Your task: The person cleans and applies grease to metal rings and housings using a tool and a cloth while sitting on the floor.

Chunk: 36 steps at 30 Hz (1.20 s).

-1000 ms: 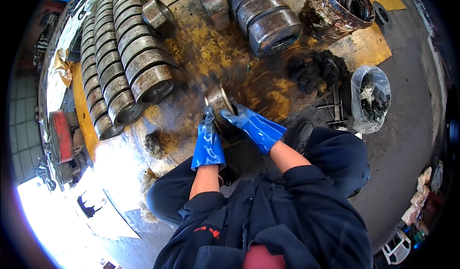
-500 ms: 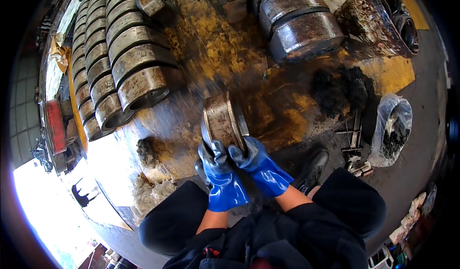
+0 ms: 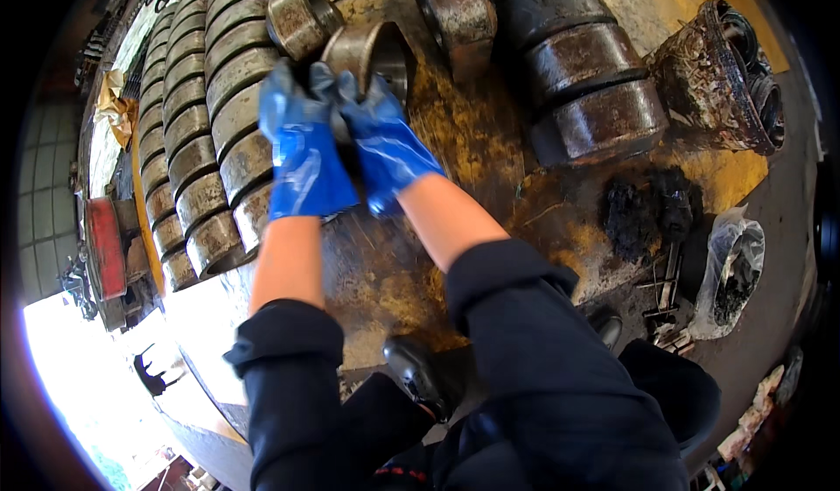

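Both my hands wear blue rubber gloves with dark, soiled fingers and reach forward to the upper left. My right hand [image 3: 378, 136] grips the near edge of a rusty, thick-walled metal ring [image 3: 352, 46], which rests on the stained board. Its fingers partly cover the ring's lower side. My left hand [image 3: 302, 136] is just left of it, fingers apart and blurred by motion, beside the long row of metal rings [image 3: 241, 110]. Whether its thumb touches the gripped ring I cannot tell. Another loose ring [image 3: 293, 23] lies just beyond my left hand.
Another ring [image 3: 455, 5] and a row of large dark rings [image 3: 586, 58] stand farther right on the stained board [image 3: 472, 141]. Beyond is a rusty, open-ended bin [image 3: 700, 71] holding rings. Black fibrous clumps [image 3: 626, 220] and a clear plastic bag [image 3: 739, 255] lie at right.
My hands have moved forward and left from near my knees, carrying the metal ring to the other rings. The left hand has come off it. My body has leaned forward.
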Available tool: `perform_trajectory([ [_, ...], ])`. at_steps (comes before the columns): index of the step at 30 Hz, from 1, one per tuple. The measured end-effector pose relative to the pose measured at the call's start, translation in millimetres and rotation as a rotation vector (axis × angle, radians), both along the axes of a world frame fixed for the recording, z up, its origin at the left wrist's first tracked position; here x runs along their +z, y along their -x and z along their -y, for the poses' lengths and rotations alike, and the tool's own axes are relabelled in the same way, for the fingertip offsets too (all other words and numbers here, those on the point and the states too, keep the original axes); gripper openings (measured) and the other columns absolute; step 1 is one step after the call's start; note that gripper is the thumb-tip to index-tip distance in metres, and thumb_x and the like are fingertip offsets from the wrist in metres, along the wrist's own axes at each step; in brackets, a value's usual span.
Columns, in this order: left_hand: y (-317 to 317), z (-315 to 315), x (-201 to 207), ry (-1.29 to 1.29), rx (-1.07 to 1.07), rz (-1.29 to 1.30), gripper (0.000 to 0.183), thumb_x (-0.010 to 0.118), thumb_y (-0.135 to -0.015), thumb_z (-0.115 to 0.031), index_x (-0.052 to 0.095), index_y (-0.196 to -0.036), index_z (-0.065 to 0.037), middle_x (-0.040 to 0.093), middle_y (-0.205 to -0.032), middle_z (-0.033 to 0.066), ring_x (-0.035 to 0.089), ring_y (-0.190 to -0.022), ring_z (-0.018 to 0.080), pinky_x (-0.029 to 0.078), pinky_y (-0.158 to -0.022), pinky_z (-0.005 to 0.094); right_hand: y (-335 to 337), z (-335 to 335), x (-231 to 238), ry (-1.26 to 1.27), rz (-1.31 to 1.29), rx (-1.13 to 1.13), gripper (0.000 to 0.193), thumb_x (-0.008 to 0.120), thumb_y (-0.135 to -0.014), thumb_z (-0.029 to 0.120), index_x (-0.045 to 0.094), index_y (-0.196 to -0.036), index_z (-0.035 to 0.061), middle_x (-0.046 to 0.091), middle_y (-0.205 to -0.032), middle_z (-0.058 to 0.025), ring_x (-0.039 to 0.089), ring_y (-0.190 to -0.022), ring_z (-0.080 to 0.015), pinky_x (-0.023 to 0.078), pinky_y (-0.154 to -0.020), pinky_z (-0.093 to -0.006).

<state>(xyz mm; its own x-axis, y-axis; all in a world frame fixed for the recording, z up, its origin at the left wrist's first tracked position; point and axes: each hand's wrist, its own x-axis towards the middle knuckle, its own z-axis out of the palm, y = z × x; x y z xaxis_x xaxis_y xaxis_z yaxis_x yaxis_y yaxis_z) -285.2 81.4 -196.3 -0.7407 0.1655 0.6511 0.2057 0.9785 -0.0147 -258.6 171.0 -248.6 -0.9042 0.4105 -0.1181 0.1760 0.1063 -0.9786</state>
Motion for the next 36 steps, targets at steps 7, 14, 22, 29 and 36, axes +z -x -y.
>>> perform_trajectory([
  [7, -53, 105, 15, 0.056, -0.242, 0.114, 0.065, 0.059, -0.087, -0.051, 0.056, -0.121, 0.004, 0.061, -0.114, 0.0277, 0.058, -0.106, 0.0434, 0.045, -0.096, 0.0482, 4, -38, 64, -0.798, 0.158, 0.535, 0.065, 0.068, -0.082, 0.040, 0.050, -0.134, 0.0071, 0.062, -0.117, -0.0193, 0.063, -0.105, -0.0330, 0.048, -0.094, -0.0357],
  [14, -63, 95, 14, 0.003, -0.162, 0.175, 0.056, 0.063, -0.084, -0.040, 0.056, -0.122, 0.001, 0.059, -0.120, 0.0244, 0.053, -0.115, 0.0425, 0.040, -0.102, 0.0484, -11, -113, 3, -0.389, -0.207, -0.125, 0.068, 0.071, -0.080, 0.048, 0.056, -0.123, -0.0033, 0.064, -0.113, -0.0217, 0.061, -0.109, -0.0330, 0.047, -0.097, -0.0380],
  [22, -106, 97, 45, 0.143, -0.332, 0.326, 0.056, 0.063, -0.087, -0.037, 0.052, -0.127, 0.000, 0.054, -0.129, 0.0224, 0.047, -0.124, 0.0425, 0.038, -0.105, 0.0485, 73, -240, 60, -0.443, 0.013, -0.192, 0.076, 0.067, -0.081, 0.052, 0.052, -0.129, -0.0048, 0.056, -0.130, -0.0251, 0.054, -0.122, -0.0339, 0.041, -0.105, -0.0378],
  [29, -107, 106, 42, 0.131, -0.303, 0.388, 0.056, 0.063, -0.087, -0.038, 0.053, -0.127, -0.001, 0.054, -0.131, 0.0197, 0.048, -0.125, 0.0396, 0.038, -0.105, 0.0468, 101, -224, 54, -0.493, 0.069, -0.030, 0.072, 0.066, -0.082, 0.054, 0.058, -0.122, -0.0061, 0.065, -0.118, -0.0199, 0.060, -0.111, -0.0302, 0.045, -0.096, -0.0349],
  [36, -100, 104, 38, 0.124, -0.338, 0.415, 0.053, 0.060, -0.088, -0.034, 0.053, -0.128, -0.001, 0.052, -0.134, 0.0206, 0.047, -0.125, 0.0402, 0.036, -0.106, 0.0471, 99, -232, 71, -0.124, 0.130, 0.150, 0.057, 0.066, -0.086, 0.045, 0.062, -0.120, -0.0008, 0.063, -0.121, -0.0174, 0.057, -0.110, -0.0283, 0.042, -0.097, -0.0384],
])
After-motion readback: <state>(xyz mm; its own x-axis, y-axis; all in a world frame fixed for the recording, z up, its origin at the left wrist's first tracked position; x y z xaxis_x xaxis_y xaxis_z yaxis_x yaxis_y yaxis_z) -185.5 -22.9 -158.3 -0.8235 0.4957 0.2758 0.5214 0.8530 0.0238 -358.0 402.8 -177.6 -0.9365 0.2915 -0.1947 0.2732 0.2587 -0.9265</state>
